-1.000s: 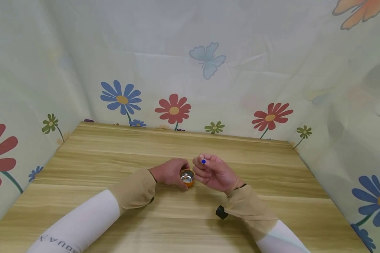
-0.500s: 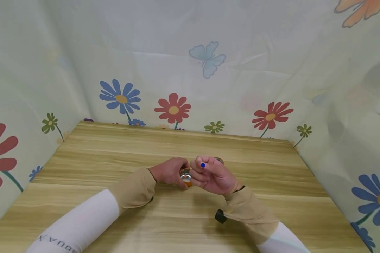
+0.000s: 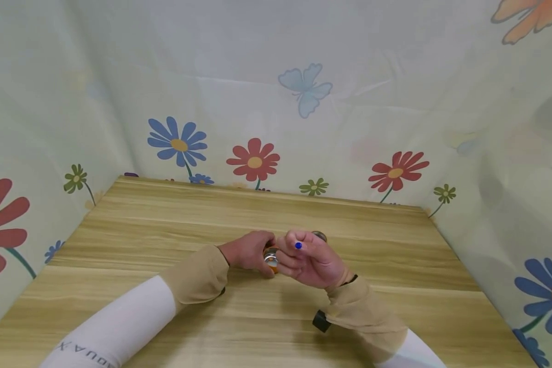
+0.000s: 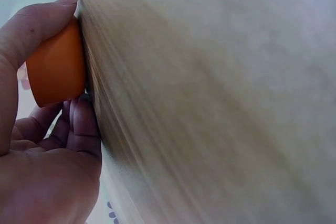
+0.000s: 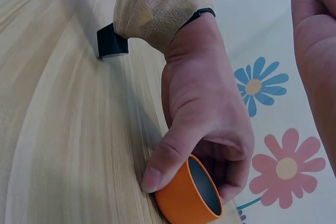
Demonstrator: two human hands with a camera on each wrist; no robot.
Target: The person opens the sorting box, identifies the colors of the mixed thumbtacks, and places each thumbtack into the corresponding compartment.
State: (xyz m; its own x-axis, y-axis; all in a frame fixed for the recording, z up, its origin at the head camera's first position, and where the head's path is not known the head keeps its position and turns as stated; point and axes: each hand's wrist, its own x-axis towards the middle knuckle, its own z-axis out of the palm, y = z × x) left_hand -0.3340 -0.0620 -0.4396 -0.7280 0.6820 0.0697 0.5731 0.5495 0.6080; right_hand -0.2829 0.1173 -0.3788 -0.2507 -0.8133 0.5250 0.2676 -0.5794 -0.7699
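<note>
Sleeves, white (image 3: 119,319), come in at the bottom of the head view, L one w/ grey lettering (image 3: 85,354); tan cuffs (image 3: 195,276) over both wrists. Black block (image 3: 321,321) sticks out under the R cuff, dark band (image 3: 351,279) at that wrist.

Beyond, approx. mid-table: L hand (image 3: 248,251) grips orange cup (image 4: 56,69), thumb on near side, fingers curled round far side. Cup stands upright on the table, mouth up, silvery inside per head view; can't tell if anything's in it.

R hand (image 3: 313,260) is raised just R of the cup, other fingers curled in; thumb & forefinger pinch a small blue piece (image 3: 298,246), round end showing, rest hidden. From head cam R fingers overlap the cup's rim, but R wrist cam shows that hand apart from it.

Just behind R hand: round metallic item (image 3: 320,235), mostly hidden, can't ID.

Farther: wood-grain table (image 3: 133,214) runs back to pale cloth wall (image 3: 202,56), printed w/ blue flower (image 3: 179,145), red flower (image 3: 254,162), sm. green flower (image 3: 314,187), etc., & a lt.-blue butterfly (image 3: 306,91) higher up. Orange butterfly (image 3: 531,18) at top R, cut off by frame.
</note>
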